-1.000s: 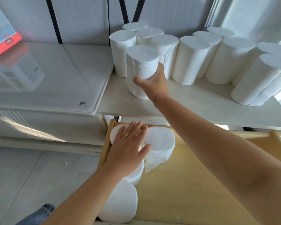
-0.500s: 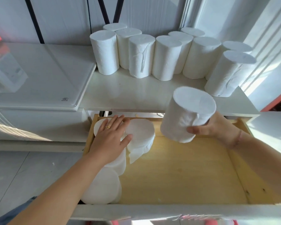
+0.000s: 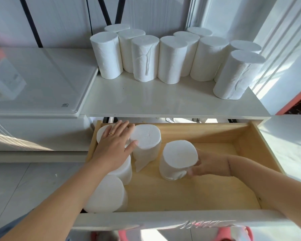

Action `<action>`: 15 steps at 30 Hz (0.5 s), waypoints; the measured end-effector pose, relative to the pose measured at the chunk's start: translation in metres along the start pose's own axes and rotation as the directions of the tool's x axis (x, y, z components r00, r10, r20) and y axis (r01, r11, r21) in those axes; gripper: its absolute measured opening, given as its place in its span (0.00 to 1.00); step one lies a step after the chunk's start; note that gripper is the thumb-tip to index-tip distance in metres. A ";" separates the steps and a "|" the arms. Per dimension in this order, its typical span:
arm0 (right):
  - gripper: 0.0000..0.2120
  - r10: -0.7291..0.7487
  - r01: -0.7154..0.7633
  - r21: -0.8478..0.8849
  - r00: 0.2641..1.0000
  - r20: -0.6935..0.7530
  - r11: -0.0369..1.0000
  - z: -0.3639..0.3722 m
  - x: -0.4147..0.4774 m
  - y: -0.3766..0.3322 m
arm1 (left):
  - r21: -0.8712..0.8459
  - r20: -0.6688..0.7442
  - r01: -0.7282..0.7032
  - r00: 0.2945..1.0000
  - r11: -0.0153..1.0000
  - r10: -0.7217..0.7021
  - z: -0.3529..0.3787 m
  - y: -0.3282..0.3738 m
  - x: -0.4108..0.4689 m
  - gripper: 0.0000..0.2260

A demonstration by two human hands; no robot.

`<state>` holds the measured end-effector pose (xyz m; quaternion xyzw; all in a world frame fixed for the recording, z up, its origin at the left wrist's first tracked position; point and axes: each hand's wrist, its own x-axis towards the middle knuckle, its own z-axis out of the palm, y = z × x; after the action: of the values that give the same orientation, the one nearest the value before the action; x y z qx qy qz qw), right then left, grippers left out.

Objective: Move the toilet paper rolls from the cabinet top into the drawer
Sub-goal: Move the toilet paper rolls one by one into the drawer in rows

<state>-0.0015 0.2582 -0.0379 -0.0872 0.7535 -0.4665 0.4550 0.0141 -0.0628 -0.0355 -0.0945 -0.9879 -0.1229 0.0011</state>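
Several white toilet paper rolls (image 3: pixel 172 58) stand upright in a cluster at the back of the white cabinet top (image 3: pixel 163 101). Below it the wooden drawer (image 3: pixel 189 193) is pulled out. Several rolls stand along its left side, one at the front (image 3: pixel 104 197) and one at the back (image 3: pixel 146 141) with a loose flap. My left hand (image 3: pixel 113 146) lies flat on the left rolls, fingers spread. My right hand (image 3: pixel 207 164) grips one roll (image 3: pixel 177 159) standing on the drawer floor near the middle.
A glossy white surface (image 3: pixel 38 80) adjoins the cabinet top on the left. The drawer's white front panel (image 3: pixel 163 220) runs across the bottom. The right half of the drawer floor shows bare wood. A red-edged object (image 3: pixel 294 101) sits at far right.
My right hand took a roll from the cabinet top, carried it down and set it on the drawer floor. My left hand stayed on the left rolls.
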 end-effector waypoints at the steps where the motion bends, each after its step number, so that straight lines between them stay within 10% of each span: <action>1: 0.37 0.061 -0.064 0.114 0.998 0.032 0.991 0.000 -0.001 -0.002 | -0.001 0.000 0.002 1.000 1.000 -0.002 0.000 0.000 0.000 0.26; 15: 0.20 0.198 -0.138 0.540 0.979 -0.053 0.830 0.089 0.039 -0.050 | -0.008 0.008 -0.008 1.000 1.000 0.008 -0.002 0.001 0.000 0.29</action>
<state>0.0297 0.1541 -0.0358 0.1344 0.6220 -0.6196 0.4595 0.0140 -0.0625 -0.0333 -0.0989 -0.9871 -0.1262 -0.0026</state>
